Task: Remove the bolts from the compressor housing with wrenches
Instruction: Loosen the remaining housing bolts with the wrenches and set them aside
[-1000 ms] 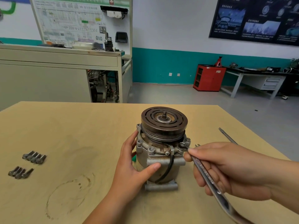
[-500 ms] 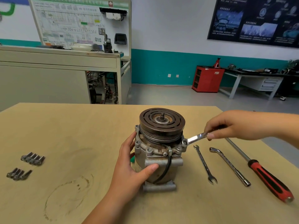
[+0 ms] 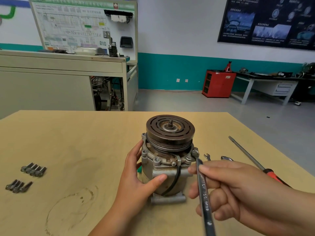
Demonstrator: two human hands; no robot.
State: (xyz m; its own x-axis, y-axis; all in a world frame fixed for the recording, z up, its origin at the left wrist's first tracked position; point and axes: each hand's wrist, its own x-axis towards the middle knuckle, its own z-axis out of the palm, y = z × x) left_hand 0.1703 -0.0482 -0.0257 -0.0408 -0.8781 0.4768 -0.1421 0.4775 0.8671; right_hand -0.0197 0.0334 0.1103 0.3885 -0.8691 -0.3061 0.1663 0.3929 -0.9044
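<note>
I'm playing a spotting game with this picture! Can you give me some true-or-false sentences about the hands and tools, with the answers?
1. The left hand holds the compressor by its side. True.
2. The right hand holds a hammer. False: it grips a wrench.
3. Loose bolts lie on the table, left of the compressor. True.
4. The compressor lies on its side. False: it stands upright, with the pulley on top.
</note>
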